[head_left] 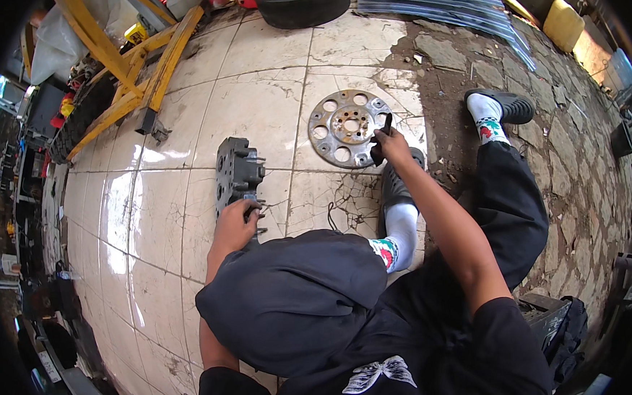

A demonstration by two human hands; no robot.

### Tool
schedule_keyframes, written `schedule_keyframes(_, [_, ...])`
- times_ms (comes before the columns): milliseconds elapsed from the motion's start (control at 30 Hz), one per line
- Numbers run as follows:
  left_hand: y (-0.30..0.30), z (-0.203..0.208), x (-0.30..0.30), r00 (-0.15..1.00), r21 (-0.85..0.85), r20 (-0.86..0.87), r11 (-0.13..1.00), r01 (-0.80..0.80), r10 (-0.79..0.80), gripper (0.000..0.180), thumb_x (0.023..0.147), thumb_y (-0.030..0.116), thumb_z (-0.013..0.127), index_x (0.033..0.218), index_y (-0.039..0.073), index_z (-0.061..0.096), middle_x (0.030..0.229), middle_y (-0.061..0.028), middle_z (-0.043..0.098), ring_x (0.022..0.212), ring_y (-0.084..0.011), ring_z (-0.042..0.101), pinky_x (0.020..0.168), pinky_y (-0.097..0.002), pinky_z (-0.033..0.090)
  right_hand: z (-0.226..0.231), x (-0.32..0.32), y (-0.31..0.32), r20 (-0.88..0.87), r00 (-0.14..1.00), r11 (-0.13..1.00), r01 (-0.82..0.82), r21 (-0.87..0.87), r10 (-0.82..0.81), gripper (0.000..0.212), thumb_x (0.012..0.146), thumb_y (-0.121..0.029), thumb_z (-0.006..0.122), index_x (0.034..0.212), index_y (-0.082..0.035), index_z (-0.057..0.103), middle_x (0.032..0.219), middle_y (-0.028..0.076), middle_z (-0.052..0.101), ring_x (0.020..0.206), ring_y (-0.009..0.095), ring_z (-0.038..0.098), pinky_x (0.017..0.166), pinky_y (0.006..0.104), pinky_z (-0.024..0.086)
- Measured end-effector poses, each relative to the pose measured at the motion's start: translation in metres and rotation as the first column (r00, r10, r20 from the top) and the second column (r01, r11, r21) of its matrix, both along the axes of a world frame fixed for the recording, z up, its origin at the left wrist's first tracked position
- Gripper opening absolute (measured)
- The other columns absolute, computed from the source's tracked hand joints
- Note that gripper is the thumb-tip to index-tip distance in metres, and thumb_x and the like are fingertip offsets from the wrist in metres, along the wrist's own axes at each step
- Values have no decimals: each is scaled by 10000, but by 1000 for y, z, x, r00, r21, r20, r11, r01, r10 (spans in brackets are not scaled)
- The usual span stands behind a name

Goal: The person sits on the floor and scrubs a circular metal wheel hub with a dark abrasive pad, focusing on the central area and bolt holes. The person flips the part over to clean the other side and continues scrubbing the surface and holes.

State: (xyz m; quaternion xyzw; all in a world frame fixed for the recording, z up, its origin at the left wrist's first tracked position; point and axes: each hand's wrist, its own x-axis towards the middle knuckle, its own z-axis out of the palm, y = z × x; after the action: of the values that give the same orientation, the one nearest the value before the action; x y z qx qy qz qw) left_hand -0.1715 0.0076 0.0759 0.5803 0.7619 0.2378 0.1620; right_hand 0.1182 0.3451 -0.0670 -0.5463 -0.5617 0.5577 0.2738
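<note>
A grey metal cylinder head (pixel 237 166) with studs along its right side stands on the tiles in front of me. My left hand (pixel 236 222) is on its near end, fingers curled around the edge by the studs. To the right, a round, worn flywheel plate (pixel 333 148) with large holes and a ring of small bolt holes lies flat. Over its right edge, my right hand (pixel 394 148) is closed around a slim black tool (pixel 387 125), whose kind I cannot make out. Dark material hangs below those fingers, partly hidden by them.
A yellow metal frame (pixel 152 92) stands at the far left, and a black round tub (pixel 303 3) at the back. Corrugated sheets (pixel 434 3) lie back right beside a yellow jerrycan (pixel 563 24). Stone paving (pixel 535 112) borders the tiles. My shoe (pixel 402 181) is close to the plate.
</note>
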Motion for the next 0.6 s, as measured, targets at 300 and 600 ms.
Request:
schedule_keyframes(300, [201,-149,12,764,-227,348,840,-493,543,776,967,426,724,1450,-141,503,1435,-352,582,1347,-409,592,1138,-448,452,7,-31,29,552,826,978,-192,83,115,481,962,-402,690,1148,38,747,1259,336,668,1213,468,636,1050,523,510])
schedule_keyframes(600, [259,-144,32,214,-464,725,694,-551,655,348,887,278,738,1083,-5,684,1006,-149,673,948,-288,662,793,-493,551,-10,-18,41,531,826,974,86,210,-188,518,884,-464,773,1009,39,775,1057,298,740,1066,440,696,952,490,544])
